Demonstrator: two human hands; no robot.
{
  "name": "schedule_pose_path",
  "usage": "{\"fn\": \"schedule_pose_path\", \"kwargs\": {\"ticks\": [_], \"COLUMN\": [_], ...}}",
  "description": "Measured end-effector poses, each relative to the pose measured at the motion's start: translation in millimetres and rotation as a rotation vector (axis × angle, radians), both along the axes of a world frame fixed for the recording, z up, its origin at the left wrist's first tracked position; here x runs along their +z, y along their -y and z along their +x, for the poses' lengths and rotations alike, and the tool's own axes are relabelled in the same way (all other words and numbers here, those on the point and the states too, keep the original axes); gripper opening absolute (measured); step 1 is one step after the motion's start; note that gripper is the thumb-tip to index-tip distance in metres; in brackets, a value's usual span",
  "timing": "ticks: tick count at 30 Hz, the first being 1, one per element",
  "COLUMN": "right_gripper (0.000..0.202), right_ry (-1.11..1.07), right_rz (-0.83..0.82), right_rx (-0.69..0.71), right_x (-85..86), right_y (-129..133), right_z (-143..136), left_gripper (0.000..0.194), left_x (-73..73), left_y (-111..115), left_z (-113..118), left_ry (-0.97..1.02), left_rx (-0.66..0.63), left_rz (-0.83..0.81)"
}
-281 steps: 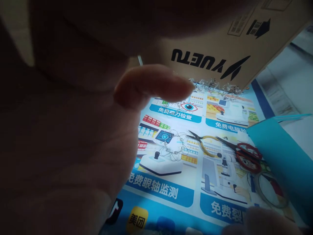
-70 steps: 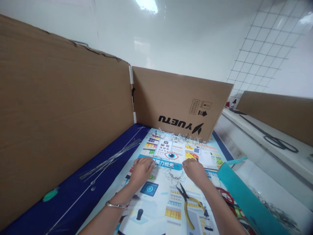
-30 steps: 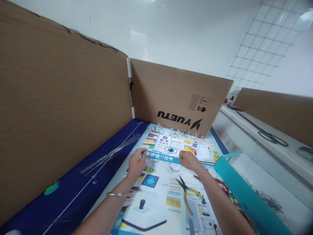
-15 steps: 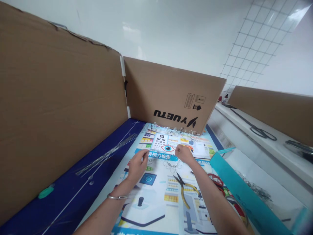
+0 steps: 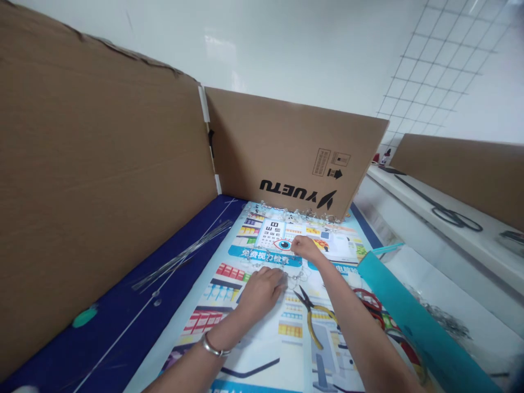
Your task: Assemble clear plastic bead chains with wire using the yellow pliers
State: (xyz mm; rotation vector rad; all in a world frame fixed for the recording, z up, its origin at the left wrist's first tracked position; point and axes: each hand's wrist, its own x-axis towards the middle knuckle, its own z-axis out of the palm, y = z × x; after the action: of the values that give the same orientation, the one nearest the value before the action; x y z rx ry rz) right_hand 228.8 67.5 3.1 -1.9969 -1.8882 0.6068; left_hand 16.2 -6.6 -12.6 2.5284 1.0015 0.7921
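My left hand (image 5: 262, 290), a silver bangle on its wrist, is low over the printed sheet, its fingers bent together beside thin clear-beaded wire loops (image 5: 293, 279). Whether it grips one of them cannot be made out. Farther forward, my right hand (image 5: 308, 249) is closed in a pinch above the printed eye picture; what it holds is too fine to name. Pliers with yellow handles (image 5: 311, 316) lie with their jaws apart between my forearms, just behind the loops.
Cardboard panels (image 5: 295, 147) stand at the back and left. Along the back one lies a row of beaded wire pieces (image 5: 295, 214). Straight wires (image 5: 184, 254) rest on the blue surface at left. On the right stands a teal-edged box (image 5: 413, 322) with a metallic heap inside.
My left hand has moved right and nearer to me, down to the wire loops. My right hand stays almost where it was, still pinched. The view has shifted slightly.
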Motion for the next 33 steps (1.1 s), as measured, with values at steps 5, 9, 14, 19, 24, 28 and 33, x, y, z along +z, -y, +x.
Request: {"fn": "schedule_pose_path", "kwargs": {"ticks": [5,9,14,19,24,28,33], "right_gripper": [0.029,0.016,0.015,0.016,0.022,0.036,0.053], "right_ry": [-0.088,-0.177,-0.281,-0.324,-0.315,-0.28,-0.172], "right_rz": [0.143,0.264,0.332,0.344,0.352,0.354,0.416], "right_rx": [-0.01,0.007,0.046,0.066,0.108,0.214,0.26], "right_x": [8.4,15.1,17.1,15.5,13.5,13.1,4.4], "right_y": [14,49,93,116,131,143,153], "right_z": [-9,-28,-55,-64,-59,-54,-56], "left_gripper": [0.021,0.02,0.026,0.028,0.025,0.023,0.021], "left_x": [-1.7,-3.8,-0.5,4.1,1.0,0.2,-1.4], "left_y": [-2,-1,17,35,36,35,42], "left_z": [-1,0,8,11,6,2,-1], "left_ry": [0.037,0.291,0.749,0.972,0.912,0.793,0.732], "left_rx": [0.022,0.082,0.013,-0.042,0.039,0.076,0.106], "left_rz": [-0.012,-0.14,-0.759,-1.014,-0.879,-0.758,-0.718]}}
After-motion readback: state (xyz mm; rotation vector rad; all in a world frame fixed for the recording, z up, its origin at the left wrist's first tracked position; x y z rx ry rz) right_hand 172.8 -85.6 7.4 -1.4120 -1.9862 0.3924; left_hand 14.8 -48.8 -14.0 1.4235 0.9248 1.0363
